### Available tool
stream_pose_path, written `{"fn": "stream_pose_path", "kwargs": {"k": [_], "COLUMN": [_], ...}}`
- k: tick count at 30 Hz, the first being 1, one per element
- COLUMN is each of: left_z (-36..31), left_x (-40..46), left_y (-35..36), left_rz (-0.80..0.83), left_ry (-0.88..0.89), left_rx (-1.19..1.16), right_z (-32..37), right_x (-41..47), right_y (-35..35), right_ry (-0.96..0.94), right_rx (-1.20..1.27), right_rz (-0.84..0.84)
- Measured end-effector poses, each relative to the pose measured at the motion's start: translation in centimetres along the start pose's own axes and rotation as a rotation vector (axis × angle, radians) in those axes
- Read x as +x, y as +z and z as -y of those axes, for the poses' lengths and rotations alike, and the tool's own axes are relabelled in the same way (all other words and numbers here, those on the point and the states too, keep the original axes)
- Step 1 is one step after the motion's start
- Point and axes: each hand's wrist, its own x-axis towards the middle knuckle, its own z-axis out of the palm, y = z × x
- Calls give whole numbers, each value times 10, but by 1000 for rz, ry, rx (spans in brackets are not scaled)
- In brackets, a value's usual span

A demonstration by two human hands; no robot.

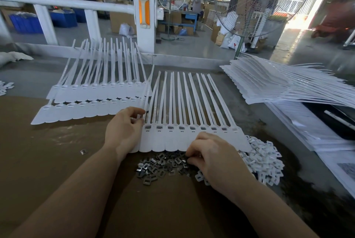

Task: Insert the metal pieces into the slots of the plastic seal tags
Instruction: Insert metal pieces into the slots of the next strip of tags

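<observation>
No brand, label or writing can be read anywhere in this view; a red mark on a white sack far off beside the fan is too small to make out. A person's two bare forearms reach onto a brown work surface (48,153). In the middle lies a strip of white plastic seal tags (192,138), joined side by side, flat heads toward the person and long thin tails pointing away. Small rectangular slots run along the strip just above the heads; several look dark or shiny inside, but whether metal sits in them cannot be told. The left hand (123,132) rests at the strip's left end, fingers curled, thumb and fingertips pinching the edge of the leftmost tag. The right hand (209,155) lies over the strip's near edge, fingers bent downward into a loose pile of small dark metal pieces (159,166) just near of the strip; the fingertips close narrowly among them, but whether they hold one cannot be told. Touching that pile on the right is a heap of small white plastic clips (263,161). Far left lie two more tag strips (92,101), overlapping. Far right sits a tall stack of tag strips (269,82). One stray metal piece (84,151) lies alone, left of the left wrist. A standing fan (255,1) and a white post (144,13) rise beyond the table.
</observation>
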Motion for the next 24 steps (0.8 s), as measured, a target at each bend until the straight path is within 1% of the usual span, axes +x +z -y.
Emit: {"fn": "stream_pose_path", "kwargs": {"k": [7,11,14,17,21,24], "left_z": [1,1,1,1,1,2], "left_x": [1,1,1,0,0,1], "left_y": [0,0,0,0,0,0], "left_rz": [-4,-1,1,-1,-7,-4], "left_ry": [-1,3,6,1,-1,1], "left_rx": [-18,-18,-19,-23,-21,-12], "right_z": [1,-1,-12,-31,-62,-78], "right_x": [-1,-3,-2,3,9,14], "right_y": [-2,-8,-18,-29,-38,-41], "right_ry": [0,34,111,240,371,426], "right_rx": [29,142,260,364,308,226], "right_rz": [10,-31,-117,-210,-267,-252]}}
